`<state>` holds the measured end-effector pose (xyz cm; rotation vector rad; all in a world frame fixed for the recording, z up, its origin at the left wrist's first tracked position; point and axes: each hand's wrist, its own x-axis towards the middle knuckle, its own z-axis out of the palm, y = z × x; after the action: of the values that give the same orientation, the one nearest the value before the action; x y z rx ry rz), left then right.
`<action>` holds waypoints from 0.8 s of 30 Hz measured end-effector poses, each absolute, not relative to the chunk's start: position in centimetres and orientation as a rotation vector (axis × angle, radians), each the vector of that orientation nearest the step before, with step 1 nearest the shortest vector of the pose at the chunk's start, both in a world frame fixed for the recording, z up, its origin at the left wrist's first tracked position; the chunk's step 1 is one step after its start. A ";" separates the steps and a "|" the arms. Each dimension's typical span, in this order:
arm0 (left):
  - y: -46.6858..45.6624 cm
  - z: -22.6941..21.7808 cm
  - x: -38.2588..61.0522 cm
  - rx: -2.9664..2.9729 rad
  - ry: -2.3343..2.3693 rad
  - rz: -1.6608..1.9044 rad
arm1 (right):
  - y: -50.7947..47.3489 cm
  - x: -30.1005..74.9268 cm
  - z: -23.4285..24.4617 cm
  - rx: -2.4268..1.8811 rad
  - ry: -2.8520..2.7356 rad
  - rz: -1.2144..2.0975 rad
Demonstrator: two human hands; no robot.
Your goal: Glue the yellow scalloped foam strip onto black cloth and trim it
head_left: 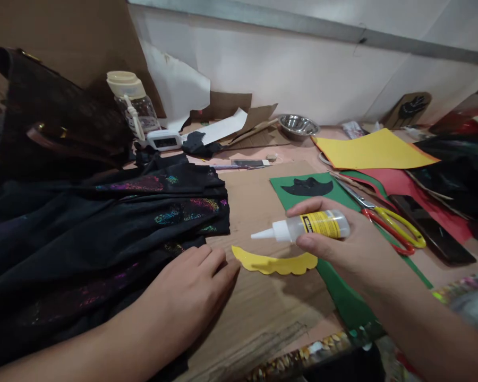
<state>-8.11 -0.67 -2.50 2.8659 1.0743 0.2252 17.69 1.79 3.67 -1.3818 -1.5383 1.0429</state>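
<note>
My right hand [334, 233] is wrapped round a small clear glue bottle [321, 225] with a yellow label. The bottle lies nearly level in the hand, its white nozzle pointing left above the cardboard. Just below it is a curved yellow strip [276, 263] with a scalloped lower edge, foam or paper. Beside the strip's left end, my left hand [195, 278] is closed with its fingers curled down; whatever is under the fingertips is hidden. That hand sits at the edge of black fabric [103, 244] with shiny coloured patches.
Brown cardboard [250, 201] covers the work area. A green sheet [282, 193] carries a black cut-out [308, 187]. To the right lie scissors [394, 223], a dark phone [432, 228] and yellow sheets [376, 149]. A metal bowl [298, 126] and bottle [137, 106] stand behind.
</note>
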 end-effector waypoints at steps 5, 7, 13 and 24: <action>-1.4 -2.4 -7.7 2.820 1.119 0.296 | 1.0 16.4 2.5 -1.402 -1.600 0.847; -1.2 -2.4 -7.7 2.802 1.115 0.296 | 0.8 16.1 2.0 -1.414 -1.652 0.756; -1.3 -2.7 -7.8 2.797 1.095 0.287 | 0.9 15.5 1.3 -1.477 -1.776 0.710; -1.2 -2.4 -7.4 2.833 1.105 0.388 | 1.2 15.0 0.6 -1.515 -1.833 0.695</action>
<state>-7.37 -1.18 -2.38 2.8331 1.1045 0.3877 15.04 1.16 0.64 -1.5146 -1.8325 0.6948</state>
